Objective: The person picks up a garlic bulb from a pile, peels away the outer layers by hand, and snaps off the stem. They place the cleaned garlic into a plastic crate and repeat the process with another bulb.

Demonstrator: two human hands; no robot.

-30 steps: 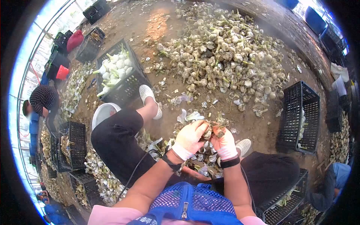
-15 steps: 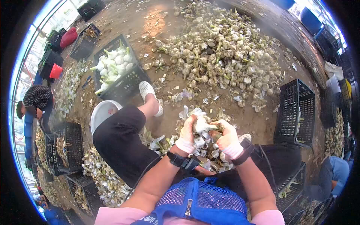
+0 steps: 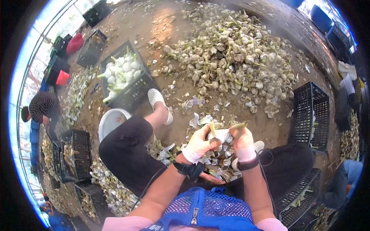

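Note:
Above the heap of peelings between my legs, my left hand (image 3: 201, 145) is closed around a white garlic bulb (image 3: 221, 134), its pale green stem pointing up. My right hand (image 3: 243, 143) pinches a strip of garlic skin (image 3: 239, 126) with a greenish end at the bulb's right side. Both hands have white coverings at the wrists. Loose white peelings (image 3: 166, 152) lie on the ground beneath and beside the hands.
A large pile of unpeeled garlic (image 3: 239, 57) spreads ahead. A black crate of white bulbs (image 3: 142, 82) stands front left, beside a white basin (image 3: 105, 125). Another black crate (image 3: 322, 115) is at right. People bend at far left (image 3: 42, 106) and far right (image 3: 348, 177).
My hands have moved a little lower and slightly right. The bulb has turned so its stem points up, and my right hand has drawn a strip of skin off to the side.

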